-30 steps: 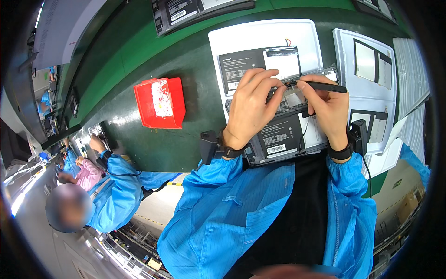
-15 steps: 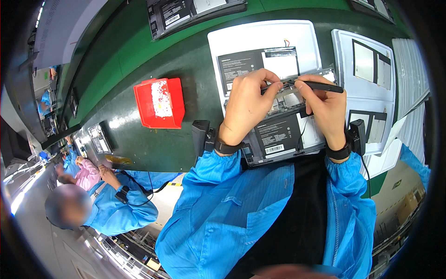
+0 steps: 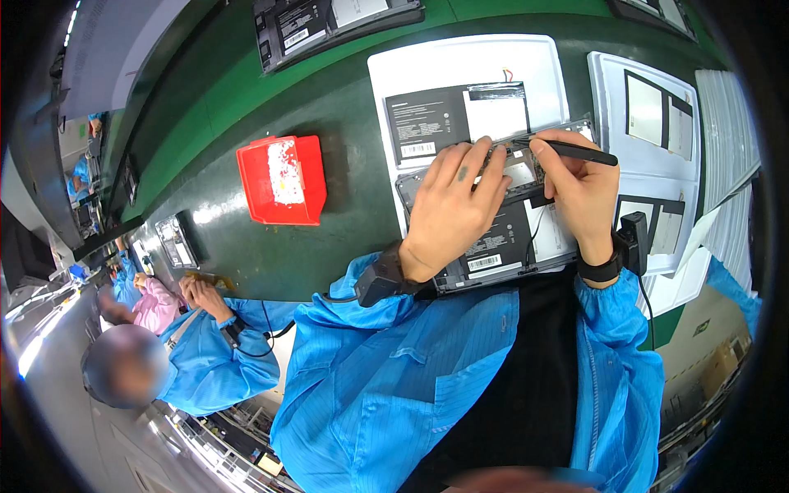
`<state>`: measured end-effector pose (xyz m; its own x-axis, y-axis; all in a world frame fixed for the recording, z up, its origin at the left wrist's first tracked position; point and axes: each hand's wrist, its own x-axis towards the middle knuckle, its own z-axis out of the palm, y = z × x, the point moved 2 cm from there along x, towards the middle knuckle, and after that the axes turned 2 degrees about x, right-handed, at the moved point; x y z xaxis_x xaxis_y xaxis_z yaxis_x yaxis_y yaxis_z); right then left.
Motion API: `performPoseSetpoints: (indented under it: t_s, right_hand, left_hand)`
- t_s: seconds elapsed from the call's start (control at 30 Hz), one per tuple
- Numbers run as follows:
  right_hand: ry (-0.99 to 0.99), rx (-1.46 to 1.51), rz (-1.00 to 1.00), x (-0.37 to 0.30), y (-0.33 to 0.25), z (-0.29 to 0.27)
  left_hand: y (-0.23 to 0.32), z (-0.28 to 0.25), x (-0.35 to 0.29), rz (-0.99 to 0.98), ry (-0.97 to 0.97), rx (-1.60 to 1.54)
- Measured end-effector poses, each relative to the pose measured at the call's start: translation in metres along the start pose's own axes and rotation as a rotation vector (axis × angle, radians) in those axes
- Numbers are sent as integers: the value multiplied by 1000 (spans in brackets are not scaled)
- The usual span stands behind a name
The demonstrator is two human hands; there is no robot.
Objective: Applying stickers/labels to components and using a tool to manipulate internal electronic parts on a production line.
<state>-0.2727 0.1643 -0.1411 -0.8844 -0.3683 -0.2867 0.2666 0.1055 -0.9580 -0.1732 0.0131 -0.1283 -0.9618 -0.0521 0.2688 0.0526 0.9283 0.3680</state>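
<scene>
An opened flat electronic device, like a tablet or thin laptop, lies in front of me. It has a dark labelled battery and an exposed circuit board, partly covered by my hands. My left hand rests flat over its left part, fingers stretched out, holding nothing visible. In my right hand, thumb and fingers pinch black tweezers. Their tip points left at the device's upper edge, close to my left fingertips. Behind the device is a white tray bearing a black-and-white battery pack.
A red bin with white bits stands left on the green table. More white trays with parts and a stack of white sheets are at right. Another opened device lies far back. A co-worker sits left.
My left hand has gone from a pinch at the device's upper edge to lying flat, palm down, over it. The right hand and tweezers moved slightly right. The co-worker's hands shifted too.
</scene>
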Motion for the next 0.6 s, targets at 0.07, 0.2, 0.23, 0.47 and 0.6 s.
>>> performPoseSetpoints:
  t_s: [0.07,0.2,0.23,0.47,0.6]
  right_hand:
    - [-28,-26,44,-1,-2,0]
    - [-97,-27,-26,-1,3,4]
    - [-107,-51,-60,-2,5,6]
    - [-150,-129,-76,-2,1,9]
    - [-144,-135,-48,-1,2,10]
  left_hand:
    - [1,2,-2,10,-18,37]
    - [-2,1,-5,13,-46,32]
    - [-3,2,-8,18,-34,3]
    - [-6,4,-11,22,15,-49]
    - [-7,6,-10,19,7,-61]
